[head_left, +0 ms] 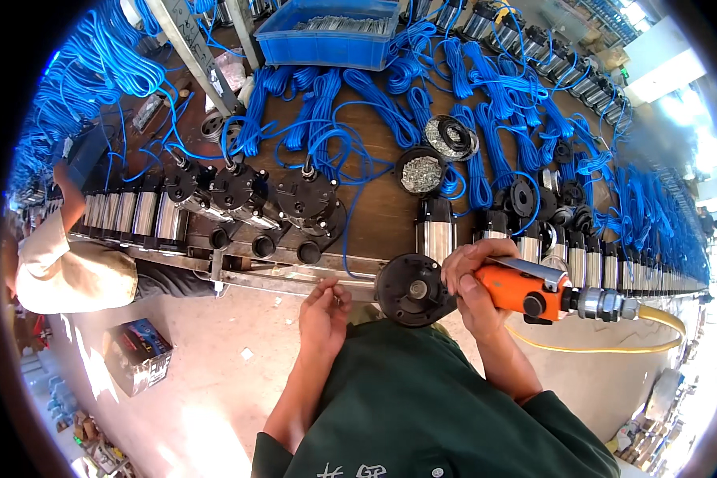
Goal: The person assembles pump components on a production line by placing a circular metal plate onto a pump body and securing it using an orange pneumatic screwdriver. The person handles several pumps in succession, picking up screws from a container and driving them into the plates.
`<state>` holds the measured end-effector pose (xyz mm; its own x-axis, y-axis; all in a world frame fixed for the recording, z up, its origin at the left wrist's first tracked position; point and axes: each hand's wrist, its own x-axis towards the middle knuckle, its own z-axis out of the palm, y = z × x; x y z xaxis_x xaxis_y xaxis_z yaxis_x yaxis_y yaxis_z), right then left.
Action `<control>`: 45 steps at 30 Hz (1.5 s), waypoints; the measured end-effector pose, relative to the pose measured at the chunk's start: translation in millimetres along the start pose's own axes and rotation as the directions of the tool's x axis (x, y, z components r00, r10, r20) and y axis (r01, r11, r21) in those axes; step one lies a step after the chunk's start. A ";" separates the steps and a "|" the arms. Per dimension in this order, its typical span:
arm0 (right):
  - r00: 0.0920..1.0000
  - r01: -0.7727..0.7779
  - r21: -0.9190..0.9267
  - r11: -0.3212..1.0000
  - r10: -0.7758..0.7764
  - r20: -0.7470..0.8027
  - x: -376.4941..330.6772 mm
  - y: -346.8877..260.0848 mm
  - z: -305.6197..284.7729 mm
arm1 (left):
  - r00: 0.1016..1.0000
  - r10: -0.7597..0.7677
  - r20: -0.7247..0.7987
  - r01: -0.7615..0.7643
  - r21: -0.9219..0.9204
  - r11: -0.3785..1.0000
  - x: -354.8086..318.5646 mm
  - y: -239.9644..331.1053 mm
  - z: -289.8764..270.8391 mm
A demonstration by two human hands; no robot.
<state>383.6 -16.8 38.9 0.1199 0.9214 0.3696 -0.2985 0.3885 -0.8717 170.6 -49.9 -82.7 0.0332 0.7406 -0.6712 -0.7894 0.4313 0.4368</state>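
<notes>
My right hand [474, 291] grips an orange air tool [518, 288], which has a metal lever on top and a metal fitting at its rear. The tool's front end is hidden behind my fingers, beside a round black pump end [410, 289] with a central hub and holes around its rim. Left of that part, just below the bench edge, is my left hand [324, 312]. Its fingers are curled together; whatever they may pinch is too small to make out. Beyond the black part stands a pump with a shiny steel body [436, 235].
Black-topped pumps [307, 195] stand left on the bench, a row of motors [605, 263] right. Behind are blue cable coils [382, 111], a bowl of screws [422, 174] and a blue bin [327, 44]. A yellow hose [597, 348] trails right; a person [72, 267] works left.
</notes>
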 end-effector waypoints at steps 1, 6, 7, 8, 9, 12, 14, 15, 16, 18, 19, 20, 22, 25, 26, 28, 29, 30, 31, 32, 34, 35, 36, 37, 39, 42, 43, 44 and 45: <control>1.000 -0.003 0.037 0.999 0.003 0.003 -0.6 -2.4 3.7 | 0.998 0.028 0.061 -0.030 0.026 0.999 -7.3 1.0 4.3; 0.999 0.015 0.237 0.971 -0.025 0.038 1.3 -16.1 28.3 | 0.956 0.050 0.289 -0.063 0.037 0.997 -48.0 8.1 41.8; 1.000 0.002 0.271 0.963 -0.011 0.029 1.2 -17.5 32.4 | 0.939 0.037 0.342 -0.046 0.018 0.999 -48.6 8.5 40.7; 1.000 -0.010 0.304 0.953 0.004 0.022 1.0 -18.4 35.8 | 0.919 0.025 0.394 -0.028 0.001 1.000 -49.0 9.1 39.1; 1.000 -0.023 0.337 0.941 0.019 0.014 0.6 -18.1 38.3 | 0.896 0.014 0.445 -0.008 -0.015 1.000 -49.3 9.3 37.8; 0.999 -0.047 0.394 0.918 0.048 0.008 -0.9 -16.1 40.1 | 0.907 -0.043 0.420 0.106 -0.128 0.986 -47.5 6.0 37.9; 0.999 -0.051 0.405 0.913 0.054 0.006 -1.5 -15.3 39.6 | 0.908 -0.044 0.417 0.079 -0.067 0.995 -49.2 5.4 39.9; 0.998 -0.058 0.412 0.909 0.060 0.009 -2.1 -13.8 39.3 | 0.910 -0.040 0.412 0.062 -0.039 0.997 -50.6 5.4 40.0; 0.998 -0.058 0.407 0.911 0.058 0.013 -2.4 -12.6 38.8 | 0.914 -0.034 0.404 0.049 -0.025 0.998 -52.9 5.7 41.9; 0.998 -0.057 0.398 0.916 0.054 0.019 -3.1 -11.2 37.6 | 0.922 -0.024 0.387 0.024 0.006 1.000 -57.7 6.7 48.0; 0.998 -0.056 0.389 0.919 0.055 0.014 -4.0 -11.2 36.7 | 0.922 -0.026 0.387 0.011 0.042 0.999 -58.2 7.0 49.0; 0.998 -0.058 0.380 0.923 0.058 0.010 -5.4 -11.1 35.3 | 0.923 -0.029 0.385 -0.001 0.077 0.997 -58.6 6.7 49.3; 0.998 -0.067 0.344 0.937 0.066 0.016 -7.4 -12.8 33.0 | 0.914 -0.057 0.402 0.009 0.121 0.993 -58.0 5.7 48.4; 0.996 -0.084 0.273 0.958 0.076 0.041 -12.9 -17.1 28.9 | 0.889 -0.120 0.441 0.052 0.163 0.985 -53.7 -0.3 41.2; 0.995 -0.093 0.263 0.960 0.082 0.052 -16.6 -15.8 26.9 | 0.891 -0.124 0.437 0.048 0.182 0.982 -53.1 -3.9 36.7; 0.992 -0.119 0.258 0.959 0.105 0.066 -24.6 -14.4 21.4 | 0.896 -0.041 0.442 -0.116 0.322 0.940 -53.3 -11.3 32.7; 0.991 -0.118 0.243 0.963 0.099 0.090 -26.8 -14.3 17.0 | 0.885 0.037 0.465 -0.264 0.433 0.862 -53.3 -16.9 35.5; 0.989 -0.118 0.230 0.966 0.094 0.116 -28.9 -12.9 11.9 | 0.862 0.110 0.496 -0.399 0.528 0.749 -52.9 -19.6 36.8; 0.986 -0.119 0.217 0.969 0.089 0.142 -31.1 -10.6 7.5 | 0.838 0.091 0.538 -0.459 0.605 0.651 -51.7 -17.3 37.0; 0.984 -0.111 0.204 0.973 0.078 0.160 -33.6 -6.8 3.1 | 0.814 0.066 0.577 -0.516 0.666 0.539 -49.2 -13.1 38.5; 0.979 -0.109 0.139 0.984 0.082 0.184 -37.7 0.2 0.3 | 0.759 0.061 0.649 -0.630 0.707 0.322 -43.3 -10.6 39.4; 0.977 -0.106 0.104 0.989 0.084 0.198 -39.1 3.3 -0.6 | 0.742 0.091 0.664 -0.657 0.694 0.295 -40.7 -11.9 38.7; 0.973 -0.114 0.075 0.991 0.096 0.210 -41.0 6.9 -1.5 | 0.725 0.121 0.678 -0.682 0.681 0.266 -38.4 -13.2 37.7; 0.969 -0.121 0.046 0.992 0.108 0.223 -42.9 10.1 -2.1 | 0.706 0.151 0.692 -0.705 0.668 0.236 -36.4 -14.1 36.6; 0.956 -0.130 -0.042 0.991 0.136 0.262 -44.0 11.1 0.9 | 0.685 0.186 0.705 -0.727 0.643 0.241 -32.1 -16.2 32.3; 0.919 -0.119 -0.194 0.974 0.182 0.349 -41.6 7.4 8.3 | 0.624 0.247 0.741 -0.781 0.601 0.169 -27.5 -17.8 26.4; 0.903 -0.084 -0.223 0.971 0.169 0.396 -38.8 5.6 10.2 | 0.598 0.268 0.755 -0.799 0.587 0.129 -26.4 -18.3 24.8; 0.884 -0.047 -0.246 0.968 0.155 0.440 -36.4 4.2 13.2 | 0.587 0.277 0.761 -0.807 0.577 0.125 -24.2 -19.3 22.4; 0.863 -0.009 -0.267 0.964 0.142 0.484 -35.1 4.4 16.0 | 0.576 0.286 0.766 -0.815 0.567 0.120 -22.0 -20.9 20.4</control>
<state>362.9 -47.6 27.3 -0.3975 0.8478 0.3512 -0.0361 0.3680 -0.9291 198.9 -64.7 -64.8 0.2627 0.9445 0.1972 0.2257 -0.2589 0.9392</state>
